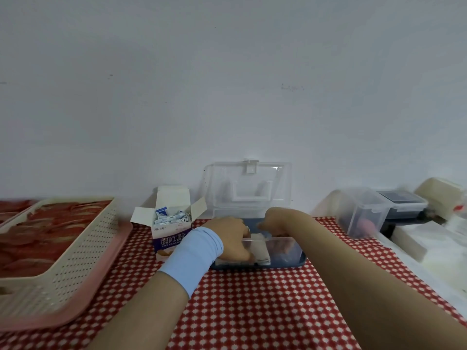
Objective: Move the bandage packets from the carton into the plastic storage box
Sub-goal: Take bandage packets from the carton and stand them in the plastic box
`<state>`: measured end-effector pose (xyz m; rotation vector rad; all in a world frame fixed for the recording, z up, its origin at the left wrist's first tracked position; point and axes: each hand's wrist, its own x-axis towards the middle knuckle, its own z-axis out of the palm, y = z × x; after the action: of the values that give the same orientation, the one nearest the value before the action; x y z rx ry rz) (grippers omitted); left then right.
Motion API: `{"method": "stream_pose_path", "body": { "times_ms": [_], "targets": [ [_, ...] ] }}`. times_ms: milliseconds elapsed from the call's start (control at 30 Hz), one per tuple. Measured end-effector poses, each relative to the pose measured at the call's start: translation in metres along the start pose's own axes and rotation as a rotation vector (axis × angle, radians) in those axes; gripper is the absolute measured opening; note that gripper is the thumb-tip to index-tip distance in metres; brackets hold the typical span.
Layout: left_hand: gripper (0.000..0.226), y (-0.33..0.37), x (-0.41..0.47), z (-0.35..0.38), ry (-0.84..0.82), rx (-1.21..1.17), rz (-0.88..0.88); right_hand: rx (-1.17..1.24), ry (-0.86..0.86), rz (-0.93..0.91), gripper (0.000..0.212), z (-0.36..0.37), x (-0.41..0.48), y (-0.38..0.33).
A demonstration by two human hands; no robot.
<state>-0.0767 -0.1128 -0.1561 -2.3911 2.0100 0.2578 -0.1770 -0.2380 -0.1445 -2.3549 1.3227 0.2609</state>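
A white and purple carton (168,239) stands open on the red checked cloth, with several bandage packets (171,218) upright inside. To its right sits the clear plastic storage box (293,258) with a blue base, its lid (249,188) tipped back against the wall. My left hand (231,238), with a light blue wristband, reaches over the box's left rim, its fingers closed on white bandage packets (260,250) inside the box. My right hand (274,222) dips into the box from the right, fingers curled down onto the same packets; its fingertips are hidden.
A cream perforated basket on a pink tray (60,261) fills the left side. At the right stand a clear lidded container (364,210), a dark box (401,205) and white and cream items (434,238). The white wall runs close behind.
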Motion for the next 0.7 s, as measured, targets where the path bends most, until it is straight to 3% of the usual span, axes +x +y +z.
{"method": "stream_pose_path", "body": {
  "times_ms": [100, 233, 333, 433, 567, 700],
  "targets": [
    [0.050, 0.003, -0.004, -0.005, -0.013, -0.004, -0.003, 0.060, -0.096, 0.068, 0.030, -0.001, -0.007, -0.004],
    [0.058, 0.006, -0.010, -0.012, -0.013, 0.007, 0.001, 0.072, -0.093, 0.027, 0.021, -0.006, -0.014, -0.005],
    [0.055, 0.006, -0.020, -0.022, 0.050, -0.003, 0.018, 0.042, 0.020, -0.031, 0.023, -0.018, -0.021, -0.008],
    [0.043, 0.000, -0.042, -0.047, 0.185, -0.236, 0.050, 0.145, 0.197, -0.099, 0.021, -0.034, -0.027, -0.018],
    [0.018, -0.043, -0.070, -0.070, 0.489, -0.452, -0.042, 0.232, 0.424, -0.358, 0.021, -0.043, -0.039, -0.048],
    [0.017, -0.098, -0.085, -0.057, 0.695, -0.452, -0.285, 0.264, 0.357, -0.675, 0.018, -0.029, -0.064, -0.092]
  ]
}}
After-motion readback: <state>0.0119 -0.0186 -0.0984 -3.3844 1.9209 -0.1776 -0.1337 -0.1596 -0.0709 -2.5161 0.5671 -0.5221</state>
